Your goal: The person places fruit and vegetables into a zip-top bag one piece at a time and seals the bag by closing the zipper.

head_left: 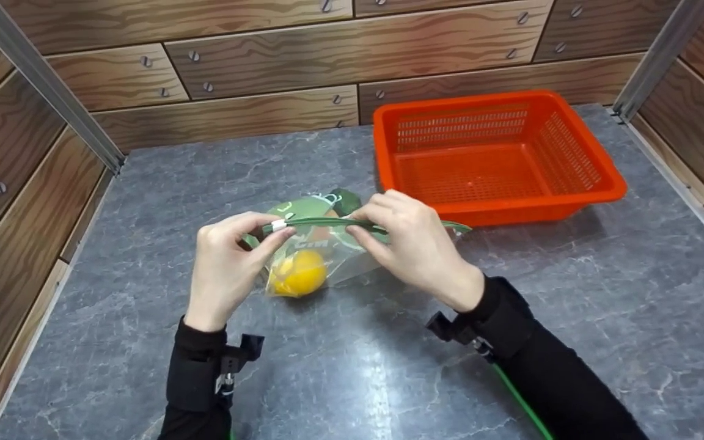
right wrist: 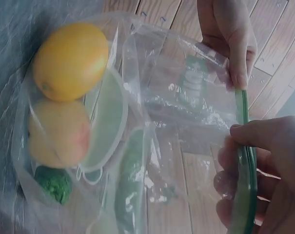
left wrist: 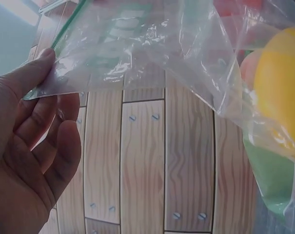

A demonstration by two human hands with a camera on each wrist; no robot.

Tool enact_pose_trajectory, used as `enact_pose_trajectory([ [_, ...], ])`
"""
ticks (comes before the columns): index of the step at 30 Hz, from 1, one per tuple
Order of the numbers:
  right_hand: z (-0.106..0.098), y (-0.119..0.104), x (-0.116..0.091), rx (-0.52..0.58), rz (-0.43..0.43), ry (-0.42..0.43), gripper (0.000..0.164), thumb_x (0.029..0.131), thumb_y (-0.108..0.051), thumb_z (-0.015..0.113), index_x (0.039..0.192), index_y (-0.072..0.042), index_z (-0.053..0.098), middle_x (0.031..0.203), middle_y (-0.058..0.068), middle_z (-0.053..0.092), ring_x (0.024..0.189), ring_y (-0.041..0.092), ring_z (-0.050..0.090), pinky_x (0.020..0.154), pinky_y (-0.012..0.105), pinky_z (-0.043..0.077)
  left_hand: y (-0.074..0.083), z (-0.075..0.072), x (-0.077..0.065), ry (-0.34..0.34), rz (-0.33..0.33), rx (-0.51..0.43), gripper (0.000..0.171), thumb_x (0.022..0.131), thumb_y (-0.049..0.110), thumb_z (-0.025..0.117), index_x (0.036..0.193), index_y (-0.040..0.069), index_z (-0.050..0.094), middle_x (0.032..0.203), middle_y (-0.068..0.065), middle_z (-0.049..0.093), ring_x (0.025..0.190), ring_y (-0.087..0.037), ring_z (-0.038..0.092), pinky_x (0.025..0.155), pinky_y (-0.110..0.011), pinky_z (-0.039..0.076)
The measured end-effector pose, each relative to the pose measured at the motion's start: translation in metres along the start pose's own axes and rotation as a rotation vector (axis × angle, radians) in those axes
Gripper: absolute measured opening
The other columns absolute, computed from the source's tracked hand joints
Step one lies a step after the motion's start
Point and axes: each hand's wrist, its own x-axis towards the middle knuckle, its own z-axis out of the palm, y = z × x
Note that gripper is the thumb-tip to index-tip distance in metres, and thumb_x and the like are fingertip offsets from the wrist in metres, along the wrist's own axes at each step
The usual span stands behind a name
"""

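A clear zip bag (right wrist: 159, 73) with a green sealing strip (head_left: 321, 221) is held up between both hands. My left hand (head_left: 225, 260) pinches the strip's left end, beside a white slider (head_left: 279, 225). Farther along, my right hand (head_left: 416, 244) grips the strip between thumb and fingers. Low in the bag lies a yellow fruit (head_left: 300, 273), seen through the plastic. The right wrist view also shows a pale peach-like fruit (right wrist: 59, 134) next to it, and a small bumpy dark green item (right wrist: 53, 184) below that. Green printing marks the bag's side.
An orange-red plastic basket (head_left: 498, 205) with slotted walls stands at the back right, close beyond my right hand. Wood-patterned walls (head_left: 266, 67) enclose the grey marbled table (head_left: 340, 379) at the back and both sides.
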Motion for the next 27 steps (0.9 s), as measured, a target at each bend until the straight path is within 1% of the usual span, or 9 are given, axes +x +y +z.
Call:
enact_pose_trajectory([
  [4, 0.0, 0.005, 0.0, 0.003, 0.009, -0.003, 0.012, 0.097, -0.02, 0.075, 0.099, -0.01, 0.08, 0.089, 0.004, 0.075, 0.083, 0.021, 0.064, 0.075, 0.032, 0.056, -0.002, -0.003, 0.0, 0.033, -0.006, -0.003, 0.012, 0.088, 0.016, 0.084, 0.097, 0.009, 0.083, 0.084, -0.004, 0.08, 0.068, -0.001, 0.058, 0.057, -0.014, 0.039],
  [8, -0.001, 0.005, 0.001, 0.01, 0.026, -0.018, 0.012, 0.099, -0.021, 0.073, 0.098, -0.01, 0.079, 0.09, 0.003, 0.075, 0.084, 0.021, 0.064, 0.076, 0.033, 0.056, -0.002, -0.007, 0.0, 0.021, 0.002, -0.008, 0.011, 0.091, 0.011, 0.08, 0.101, 0.008, 0.083, 0.09, -0.003, 0.082, 0.074, 0.0, 0.063, 0.055, -0.014, 0.042],
  [11, 0.0, 0.004, 0.002, 0.011, 0.048, -0.023, 0.011, 0.098, -0.02, 0.074, 0.1, -0.01, 0.078, 0.09, 0.003, 0.075, 0.084, 0.021, 0.064, 0.075, 0.033, 0.055, -0.002, -0.008, 0.001, 0.014, 0.007, 0.009, 0.011, 0.093, 0.01, 0.078, 0.103, 0.008, 0.083, 0.093, -0.003, 0.083, 0.077, -0.001, 0.065, 0.056, -0.014, 0.044],
  [15, 0.006, 0.0, 0.007, 0.028, 0.066, -0.012, 0.014, 0.097, -0.019, 0.075, 0.106, -0.01, 0.078, 0.093, 0.003, 0.076, 0.085, 0.021, 0.063, 0.075, 0.033, 0.055, -0.002, -0.006, 0.002, 0.028, 0.006, 0.025, 0.009, 0.094, 0.014, 0.078, 0.101, 0.009, 0.083, 0.092, -0.003, 0.082, 0.077, -0.003, 0.064, 0.058, -0.013, 0.045],
  [18, 0.012, -0.005, 0.013, 0.071, 0.057, -0.008, 0.019, 0.097, -0.021, 0.076, 0.112, -0.009, 0.078, 0.096, 0.004, 0.076, 0.087, 0.021, 0.065, 0.077, 0.034, 0.055, -0.002, -0.004, 0.002, 0.034, 0.0, 0.018, 0.008, 0.094, 0.015, 0.079, 0.099, 0.009, 0.082, 0.091, -0.003, 0.081, 0.076, -0.005, 0.064, 0.06, -0.012, 0.045],
  [21, 0.016, -0.012, 0.019, 0.139, 0.044, -0.019, 0.022, 0.098, -0.021, 0.075, 0.115, -0.009, 0.077, 0.099, 0.006, 0.076, 0.091, 0.021, 0.067, 0.081, 0.034, 0.056, -0.002, -0.002, 0.002, 0.032, 0.002, 0.014, 0.008, 0.094, 0.015, 0.078, 0.098, 0.009, 0.082, 0.091, -0.004, 0.081, 0.075, -0.008, 0.066, 0.06, -0.013, 0.045],
  [24, 0.019, -0.017, 0.022, 0.21, 0.039, -0.034, 0.023, 0.099, -0.022, 0.074, 0.117, -0.008, 0.077, 0.101, 0.006, 0.076, 0.095, 0.021, 0.068, 0.085, 0.033, 0.057, -0.001, -0.001, 0.001, 0.03, 0.015, 0.016, 0.008, 0.094, 0.015, 0.078, 0.098, 0.009, 0.081, 0.091, -0.005, 0.081, 0.076, -0.013, 0.068, 0.06, -0.014, 0.045],
  [27, 0.022, -0.02, 0.024, 0.256, 0.035, -0.038, 0.024, 0.1, -0.022, 0.072, 0.118, -0.008, 0.077, 0.102, 0.006, 0.076, 0.099, 0.02, 0.069, 0.088, 0.033, 0.057, 0.0, 0.0, 0.001, 0.023, 0.037, 0.015, 0.008, 0.095, 0.015, 0.077, 0.098, 0.008, 0.081, 0.091, -0.005, 0.081, 0.076, -0.015, 0.07, 0.06, -0.015, 0.045],
])
